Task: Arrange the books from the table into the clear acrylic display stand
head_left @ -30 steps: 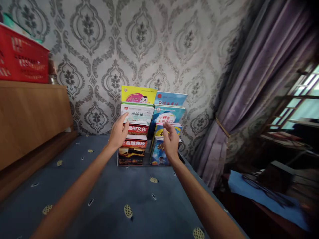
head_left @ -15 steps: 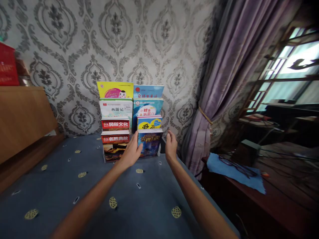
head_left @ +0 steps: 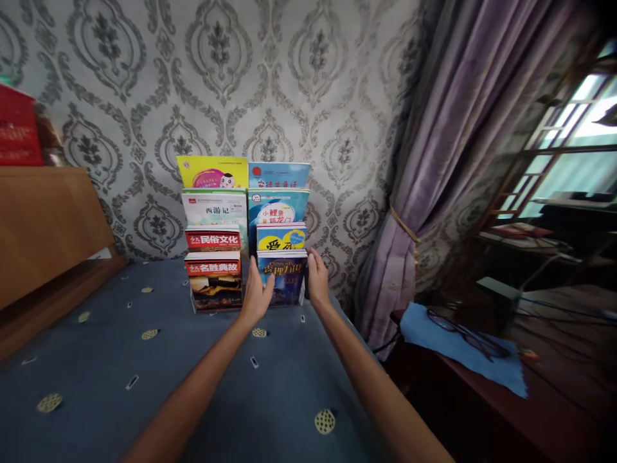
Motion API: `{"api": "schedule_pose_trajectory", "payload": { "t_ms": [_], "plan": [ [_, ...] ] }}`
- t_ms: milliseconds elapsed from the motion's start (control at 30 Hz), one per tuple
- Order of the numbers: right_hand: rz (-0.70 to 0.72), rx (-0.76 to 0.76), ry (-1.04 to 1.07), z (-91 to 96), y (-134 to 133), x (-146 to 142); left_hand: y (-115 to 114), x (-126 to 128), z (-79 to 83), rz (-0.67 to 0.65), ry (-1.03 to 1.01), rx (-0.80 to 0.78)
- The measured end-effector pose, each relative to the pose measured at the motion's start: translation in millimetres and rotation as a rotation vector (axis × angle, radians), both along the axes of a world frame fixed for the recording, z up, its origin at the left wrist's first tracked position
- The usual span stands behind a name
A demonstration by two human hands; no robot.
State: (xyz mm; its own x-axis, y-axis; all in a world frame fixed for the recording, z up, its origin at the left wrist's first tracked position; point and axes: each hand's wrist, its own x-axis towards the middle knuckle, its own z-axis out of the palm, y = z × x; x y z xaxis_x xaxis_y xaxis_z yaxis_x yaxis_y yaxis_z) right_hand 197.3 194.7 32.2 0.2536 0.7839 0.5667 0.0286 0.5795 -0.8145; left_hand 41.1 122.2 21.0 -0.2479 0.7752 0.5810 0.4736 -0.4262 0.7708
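Note:
Several books stand upright in two columns of stepped rows, in what looks like a clear stand (head_left: 193,303) on the blue patterned cloth. The front right book (head_left: 289,276) has a dark blue cover. My left hand (head_left: 257,294) lies along its left edge, fingers stretched upward and thumb over the front cover. Beside its right edge is my right hand (head_left: 318,278), fingers extended; whether it presses the book I cannot tell. Behind are a yellow-and-blue book (head_left: 270,237) and a light blue one (head_left: 299,206). To the left stands a red-topped book (head_left: 214,283).
A wooden headboard-like panel (head_left: 43,225) with a red box (head_left: 18,128) is at the left. Patterned wallpaper rises behind the books. At the right hang a purple curtain (head_left: 434,161) and a dark table with glasses (head_left: 467,331) on a blue cloth (head_left: 434,341).
My right hand has come in from the right, up to the dark blue book's edge. My left hand has shifted to its left edge. The view has turned slightly right.

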Motion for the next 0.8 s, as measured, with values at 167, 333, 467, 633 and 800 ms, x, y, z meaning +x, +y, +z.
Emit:
{"api": "schedule_pose_trajectory", "payload": {
  "t_ms": [167, 333, 467, 633, 800],
  "plan": [
    [0.086, 0.011, 0.043, 2.9, 12, -2, 11, 6, 8.7, 0.041, -0.128, -0.024],
    [0.106, 0.058, 0.059, 3.3, 17, -5, 15, 10, 7.9, 0.060, -0.185, 0.018],
    [0.111, 0.077, 0.086, 2.1, 19, -10, 15, 11, 4.1, 0.062, -0.189, 0.041],
    [0.093, 0.060, 0.111, 1.2, 18, -16, 16, 8, 4.4, 0.037, -0.186, 0.036],
    [0.063, 0.052, 0.126, 1.6, 15, -20, 15, 7, 6.0, 0.018, -0.190, 0.040]
  ]
}}
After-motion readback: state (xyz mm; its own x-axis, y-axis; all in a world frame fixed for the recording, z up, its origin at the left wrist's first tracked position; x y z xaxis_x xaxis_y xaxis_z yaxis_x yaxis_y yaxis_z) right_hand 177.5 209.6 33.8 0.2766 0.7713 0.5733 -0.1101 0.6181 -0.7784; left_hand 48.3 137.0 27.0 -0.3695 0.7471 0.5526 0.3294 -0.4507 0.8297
